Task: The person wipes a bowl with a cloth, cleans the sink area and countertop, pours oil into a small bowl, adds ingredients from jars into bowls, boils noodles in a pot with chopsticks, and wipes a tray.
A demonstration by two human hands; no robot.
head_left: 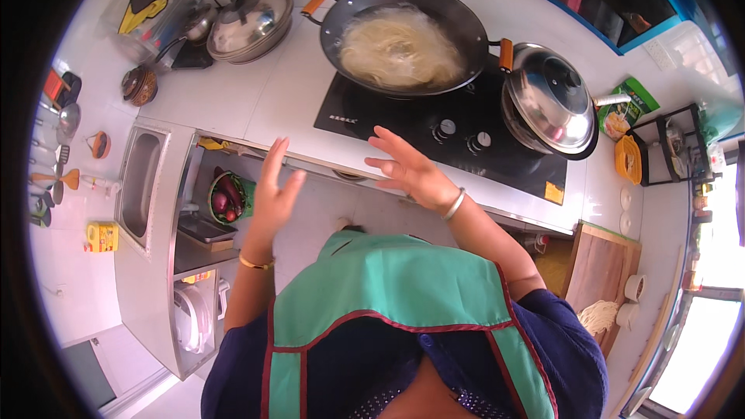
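Observation:
Both of my hands are raised in front of the counter edge, holding nothing. My left hand (277, 190) has its fingers pointing up and the thumb apart; a gold bangle circles that wrist. My right hand (411, 173) is spread, with a silver bangle on its wrist, close to the front of the black gas stove (372, 118). On the stove sits a large dark wok (330, 35) with two wooden-capped handles. Pale noodles (400, 46) lie in cloudy, foamy water inside it. To the right, a pan with a shiny domed lid (552, 97) covers the other burner.
A lidded steel pan (247, 27) and a small brown pot (140, 87) stand at the left. A sink (142, 178) is on the left counter. Below, a green basket (247, 195) holds purple vegetables. At the right are a yellow basket (628, 160) and a wooden board (601, 264) with noodles.

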